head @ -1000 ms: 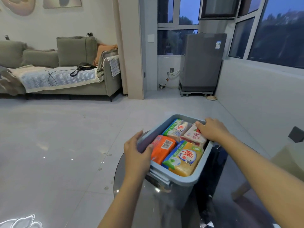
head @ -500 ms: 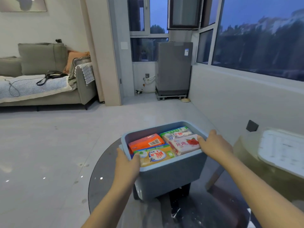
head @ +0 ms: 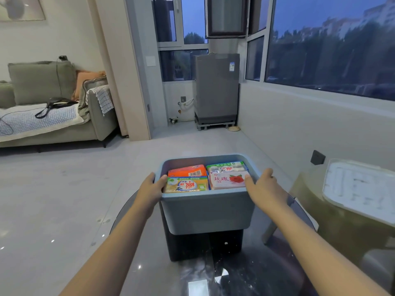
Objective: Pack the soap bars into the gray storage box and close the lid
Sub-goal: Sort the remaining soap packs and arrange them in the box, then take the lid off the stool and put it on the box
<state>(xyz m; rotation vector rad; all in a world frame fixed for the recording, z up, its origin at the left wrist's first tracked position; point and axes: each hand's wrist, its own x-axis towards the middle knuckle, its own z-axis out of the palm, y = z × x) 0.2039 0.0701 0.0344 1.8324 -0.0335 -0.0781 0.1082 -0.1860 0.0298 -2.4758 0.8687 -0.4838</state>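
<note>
The gray storage box [head: 208,212] stands open on a dark glass table, straight ahead of me. Several wrapped soap bars fill it: an orange one [head: 188,171], a yellow-green one [head: 186,185], a green-white one [head: 226,167] and a pink rose one [head: 228,180]. My left hand [head: 152,186] grips the box's left rim, thumb inside. My right hand [head: 263,186] grips the right rim, thumb over the edge by the pink bar. A white lid [head: 359,189] lies on a stool at the right.
The round glass table [head: 267,272] reaches to the bottom edge. A beige stool [head: 342,238] stands close on the right. A sofa [head: 51,116] sits far left, a grey appliance [head: 217,88] by the windows. Tiled floor spreads to the left.
The box has turned from a diagonal lie to square in front of me, both hands holding its rims throughout. The view swung right, bringing the stool and white lid into sight.
</note>
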